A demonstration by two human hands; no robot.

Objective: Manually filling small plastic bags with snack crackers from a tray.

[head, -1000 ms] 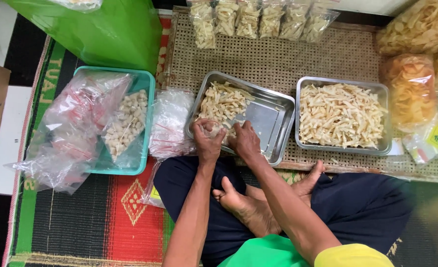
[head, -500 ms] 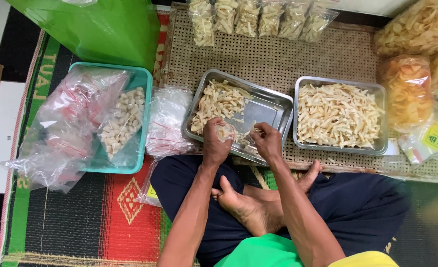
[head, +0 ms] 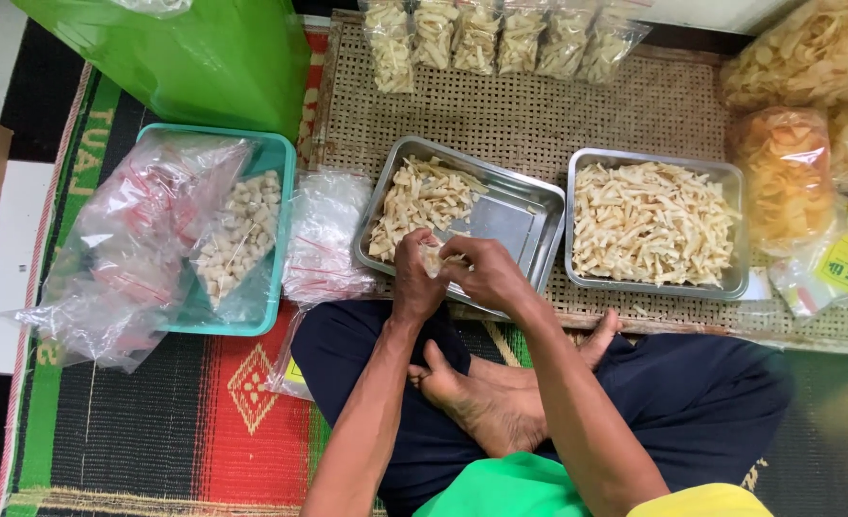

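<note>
Steel tray (head: 529, 206), small bag (head: 433, 257) between fingers (head: 451, 270)

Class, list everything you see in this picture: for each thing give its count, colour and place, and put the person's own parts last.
Steel trays: two, silver, side by side on the mat; left half full, right full of snack sticks.
Small filled bags: about five, clear, top edge.
Basket: one, teal, left, holding plastic bags.
Empty bags: a pile, clear, between basket and left tray.
Green bag: one, top left.
Chip bags: several, yellow-orange, right.
Left hand: at the left tray's near edge, gripping a small bag.
Right hand: touching it.
</note>
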